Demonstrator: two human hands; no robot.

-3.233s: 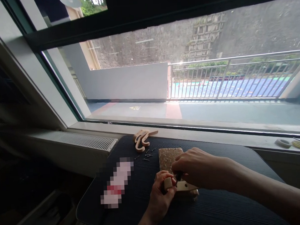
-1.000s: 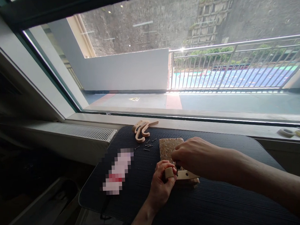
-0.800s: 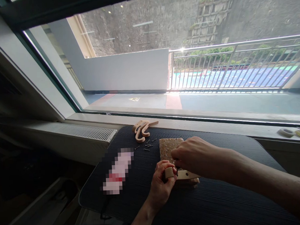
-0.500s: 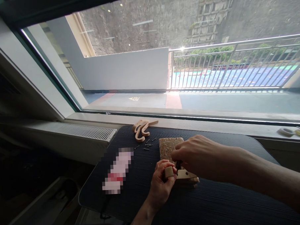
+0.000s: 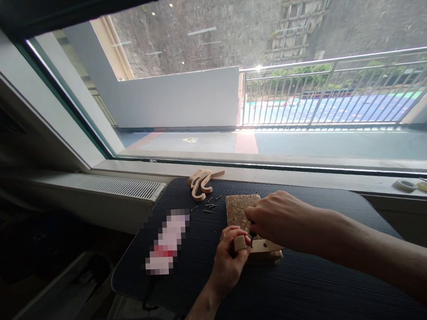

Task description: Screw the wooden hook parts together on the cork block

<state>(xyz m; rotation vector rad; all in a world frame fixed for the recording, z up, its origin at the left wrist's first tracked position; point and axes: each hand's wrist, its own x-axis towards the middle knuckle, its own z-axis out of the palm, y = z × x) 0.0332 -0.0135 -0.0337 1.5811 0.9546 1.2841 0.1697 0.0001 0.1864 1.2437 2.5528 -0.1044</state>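
Note:
My left hand [image 5: 229, 253] is closed around the curved end of a pale wooden hook [image 5: 266, 245], which lies across the near part of a rough brown board [image 5: 237, 210]. A dark hole or screw head shows in the hook's flat arm. Over the board, my right hand [image 5: 268, 214] is closed in a fist on a dark screwdriver [image 5: 253, 238]. Its handle is mostly hidden by my fingers, and its thin shaft points down at the hook beside my left fingertips. Whether a screw sits under the tip is hidden.
Several loose screws [image 5: 209, 206] lie on the black table [image 5: 191, 293], near more wooden hooks [image 5: 200, 184] at its far edge. A blurred-out pink item [image 5: 169, 239] is at the left. Tape rolls [image 5: 405, 185] rest on the windowsill, below the large window.
My right fist has turned slightly on the screwdriver. My left hand, the hook and the board stay in place; the view shifts a little.

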